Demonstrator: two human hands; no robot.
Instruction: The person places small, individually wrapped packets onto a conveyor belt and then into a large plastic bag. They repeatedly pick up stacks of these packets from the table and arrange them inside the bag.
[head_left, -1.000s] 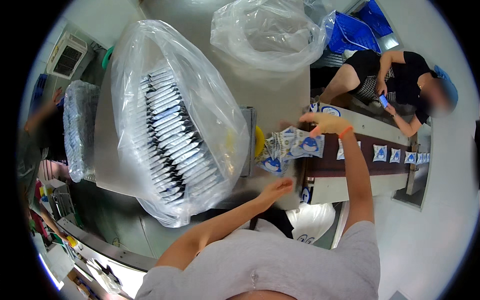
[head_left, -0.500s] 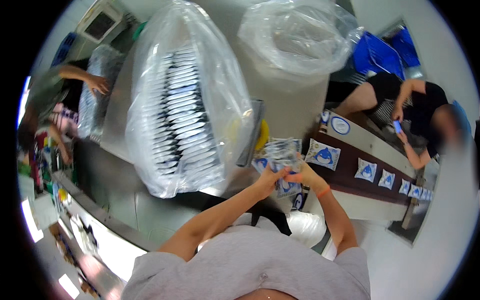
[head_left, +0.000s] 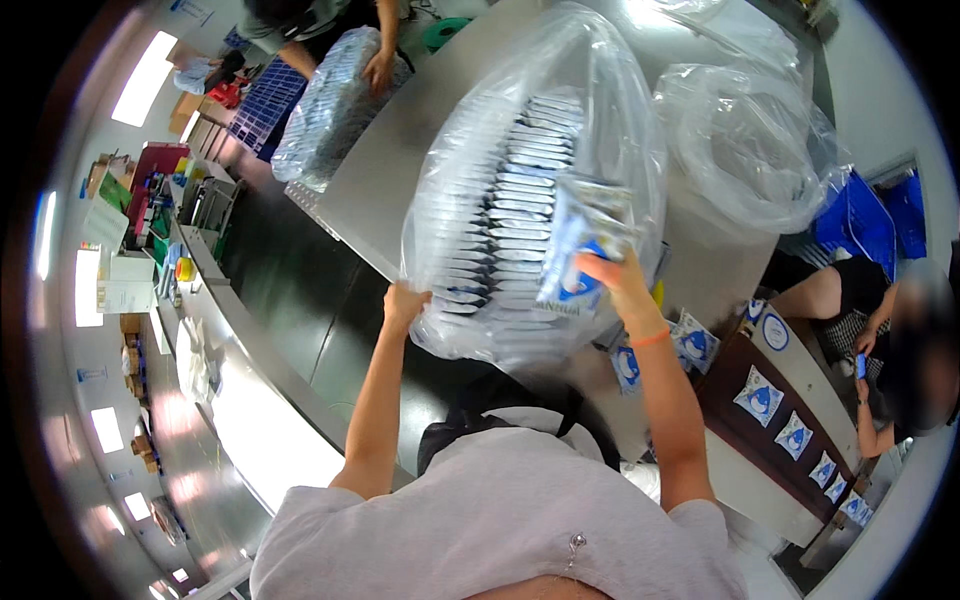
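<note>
at the bench edge [head_left: 352, 234], the left hand [head_left: 405, 306] closely pinches the clear bag [head_left: 455, 190]; the right hand [head_left: 622, 280] tightly clasps packets [head_left: 582, 222].

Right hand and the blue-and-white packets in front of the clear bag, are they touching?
Touching. The head view shows the right hand gripping the packets, its fingers lying across the front one.

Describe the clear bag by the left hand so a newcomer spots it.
Find the grey table. At its near edge sits the big clear bag, its lower-left edge at the left hand. Unlike the crumpled bag to its right, it holds stacked rows of packets.
</note>
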